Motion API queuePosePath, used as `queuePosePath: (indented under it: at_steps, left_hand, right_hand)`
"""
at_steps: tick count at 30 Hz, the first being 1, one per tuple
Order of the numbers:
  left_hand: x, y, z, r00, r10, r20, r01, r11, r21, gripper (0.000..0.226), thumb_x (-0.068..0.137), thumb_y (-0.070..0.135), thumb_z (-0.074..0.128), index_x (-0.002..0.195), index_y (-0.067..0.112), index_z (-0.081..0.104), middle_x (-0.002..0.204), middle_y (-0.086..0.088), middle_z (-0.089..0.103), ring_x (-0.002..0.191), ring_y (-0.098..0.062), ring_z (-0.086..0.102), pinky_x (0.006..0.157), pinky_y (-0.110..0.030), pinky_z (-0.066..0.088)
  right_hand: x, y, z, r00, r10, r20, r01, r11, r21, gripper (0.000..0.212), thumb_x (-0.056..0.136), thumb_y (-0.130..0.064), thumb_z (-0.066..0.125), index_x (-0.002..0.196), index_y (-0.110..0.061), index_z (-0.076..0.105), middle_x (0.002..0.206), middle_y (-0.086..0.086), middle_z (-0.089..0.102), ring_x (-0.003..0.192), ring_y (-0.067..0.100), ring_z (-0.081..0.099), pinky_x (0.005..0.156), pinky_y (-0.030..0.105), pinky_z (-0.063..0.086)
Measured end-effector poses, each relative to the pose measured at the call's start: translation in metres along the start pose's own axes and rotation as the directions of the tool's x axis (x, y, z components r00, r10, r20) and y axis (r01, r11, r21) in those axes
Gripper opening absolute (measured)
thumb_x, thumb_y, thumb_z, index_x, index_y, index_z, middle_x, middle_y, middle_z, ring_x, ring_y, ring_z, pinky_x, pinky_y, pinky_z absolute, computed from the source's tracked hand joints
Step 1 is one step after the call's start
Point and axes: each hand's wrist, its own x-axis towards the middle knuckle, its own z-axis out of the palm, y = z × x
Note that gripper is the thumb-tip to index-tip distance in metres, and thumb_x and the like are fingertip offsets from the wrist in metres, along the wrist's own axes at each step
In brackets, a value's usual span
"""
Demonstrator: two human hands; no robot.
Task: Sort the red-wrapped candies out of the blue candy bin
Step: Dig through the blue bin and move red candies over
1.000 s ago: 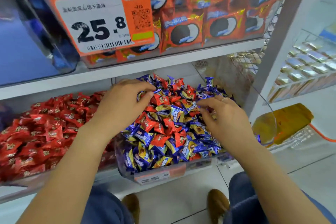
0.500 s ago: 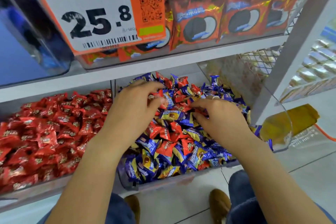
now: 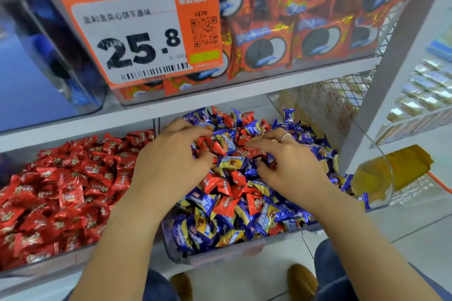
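Observation:
The clear blue candy bin (image 3: 247, 250) sits on the lower shelf, heaped with blue-wrapped candies (image 3: 203, 203) and mixed-in red-wrapped candies (image 3: 226, 204). My left hand (image 3: 168, 166) reaches in from the left, with index finger and thumb pinched around a red-wrapped candy (image 3: 206, 145) near the top of the heap. My right hand (image 3: 291, 171), a ring on one finger, lies on the heap's right side. Its index finger points left and its other fingers curl down into the wrappers. What they hold is hidden.
A second bin (image 3: 49, 267), directly left, holds only red-wrapped candies (image 3: 63, 190). The shelf above carries a clear box of cookie packs (image 3: 266, 49) with an orange 25.8 price tag (image 3: 144, 39), overhanging the bins. A white upright post (image 3: 384, 95) stands at right. My knees and shoes are below.
Both hands have moved toward the middle top of the heap and closer together. The left fingers have closed on a red candy. The view has shifted slightly.

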Motion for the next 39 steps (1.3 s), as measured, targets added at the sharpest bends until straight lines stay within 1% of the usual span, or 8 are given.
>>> queuePosePath:
  at_steps: [5, 11, 15, 20, 24, 29, 33, 39]
  left_hand:
    - [0.001, 0.007, 0.010, 0.995, 0.062, 0.072, -0.073, 0.982, 0.172, 0.048, 0.089, 0.040, 0.053, 0.136, 0.046, 0.041, 0.135, 0.016, 0.037, 0.109, -0.010, 0.054, 0.072, -0.024, 0.040]
    - [0.009, 0.007, 0.023, 0.977, 0.139, 0.161, -0.165, 0.974, 0.158, 0.059, 0.087, 0.023, 0.055, 0.140, 0.043, 0.037, 0.139, 0.014, 0.034, 0.121, -0.012, 0.044, 0.086, -0.027, 0.042]
    - [0.012, 0.006, 0.027, 0.976, 0.155, 0.154, -0.178, 0.972, 0.151, 0.045, 0.089, 0.018, 0.057, 0.127, 0.039, 0.050, 0.133, 0.014, 0.043, 0.121, -0.013, 0.043, 0.085, -0.028, 0.042]
    - [0.011, 0.002, 0.028, 0.987, 0.108, 0.121, -0.128, 0.977, 0.168, 0.016, 0.090, 0.028, 0.062, 0.089, 0.025, 0.046, 0.105, 0.008, 0.056, 0.104, -0.015, 0.049, 0.072, -0.026, 0.033]
    - [0.007, 0.003, 0.028, 0.992, 0.109, 0.071, -0.119, 0.980, 0.162, 0.015, 0.093, 0.030, 0.058, 0.098, 0.023, 0.046, 0.093, 0.005, 0.058, 0.098, -0.018, 0.052, 0.067, -0.030, 0.038]
    - [0.008, 0.005, 0.031, 0.993, 0.119, 0.026, -0.122, 0.967, 0.225, 0.037, 0.098, 0.031, 0.047, 0.135, 0.031, 0.043, 0.119, 0.007, 0.061, 0.115, -0.017, 0.050, 0.075, -0.032, 0.046]
    - [0.007, 0.006, 0.030, 0.995, 0.099, -0.015, -0.094, 0.971, 0.220, 0.028, 0.101, 0.033, 0.041, 0.123, 0.034, 0.058, 0.107, 0.008, 0.067, 0.109, -0.015, 0.051, 0.069, -0.030, 0.044]
    - [0.006, 0.004, 0.032, 0.992, 0.106, -0.060, -0.093, 0.977, 0.191, 0.027, 0.102, 0.031, 0.033, 0.120, 0.023, 0.050, 0.107, 0.004, 0.058, 0.096, -0.018, 0.055, 0.064, -0.028, 0.038]
  right_hand:
    - [0.005, 0.000, 0.004, 0.999, -0.013, 0.037, 0.014, 1.000, -0.025, 0.037, 0.091, -0.029, 0.057, 0.126, -0.041, 0.057, 0.131, -0.012, 0.046, 0.050, -0.001, 0.034, 0.064, 0.024, 0.044]
    - [0.009, 0.000, 0.004, 1.000, 0.007, -0.001, -0.007, 0.999, -0.054, 0.023, 0.089, -0.028, 0.062, 0.111, -0.033, 0.068, 0.126, -0.011, 0.053, 0.091, 0.014, 0.061, 0.069, 0.027, 0.046]
    - [0.010, 0.005, 0.000, 0.994, -0.003, -0.112, 0.012, 0.996, 0.086, 0.002, 0.083, -0.026, 0.067, 0.085, -0.027, 0.068, 0.109, -0.009, 0.060, 0.075, 0.014, 0.058, 0.066, 0.031, 0.046]
    - [0.002, -0.001, -0.016, 0.977, 0.116, -0.181, -0.011, 0.868, 0.497, 0.015, 0.075, -0.028, 0.058, 0.065, -0.021, 0.049, 0.081, -0.003, 0.062, 0.052, 0.004, 0.041, 0.054, 0.020, 0.036]
    - [-0.001, -0.001, -0.023, 0.952, 0.238, -0.192, -0.076, 0.794, 0.604, 0.023, 0.086, -0.020, 0.054, 0.066, -0.020, 0.044, 0.050, -0.008, 0.037, 0.048, 0.009, 0.026, 0.045, 0.020, 0.023]
    - [0.005, -0.003, -0.020, 0.926, 0.331, -0.182, -0.110, 0.697, 0.708, 0.022, 0.085, -0.016, 0.049, 0.066, -0.011, 0.038, 0.080, -0.006, 0.069, 0.047, 0.023, 0.031, 0.049, 0.024, 0.029]
    - [0.012, -0.007, -0.017, 0.879, 0.451, -0.155, -0.159, 0.583, 0.797, 0.023, 0.087, -0.011, 0.048, 0.066, -0.008, 0.039, 0.057, 0.002, 0.034, 0.048, 0.008, 0.024, 0.043, 0.013, 0.025]
    - [0.017, 0.000, -0.007, 0.790, 0.607, -0.086, -0.229, 0.424, 0.876, 0.024, 0.090, -0.010, 0.050, 0.071, -0.014, 0.036, 0.064, 0.003, 0.033, 0.052, 0.011, 0.026, 0.052, 0.023, 0.028]
